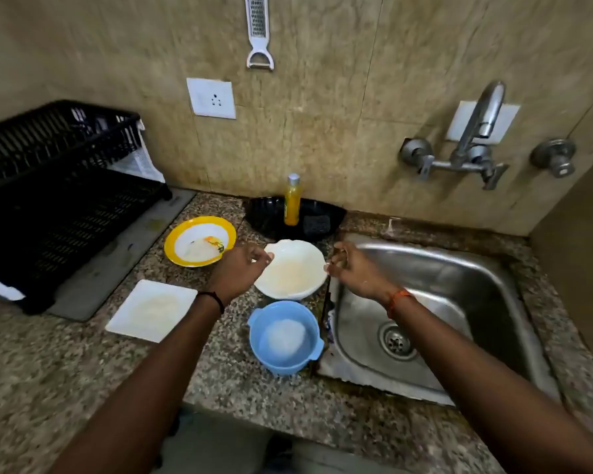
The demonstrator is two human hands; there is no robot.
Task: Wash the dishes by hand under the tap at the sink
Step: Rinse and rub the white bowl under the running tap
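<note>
The left hand [240,268] pinches the left rim of the white bowl [290,270]; the right hand [351,268] pinches its right rim. The bowl is round with a scalloped edge, glossy, mouth up, on the speckled granite worktop [83,371] just left of the steel sink [435,302]. Near it lie a blue plastic bowl [285,336], a square white plate [151,311] and a yellow-rimmed plate [200,241].

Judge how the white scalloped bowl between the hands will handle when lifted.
The white scalloped bowl looks rigid, so it should hold its shape. A yellowish film coats its inside, so it may be slippery. Its wavy rim offers purchase for the left hand and right hand.
</note>
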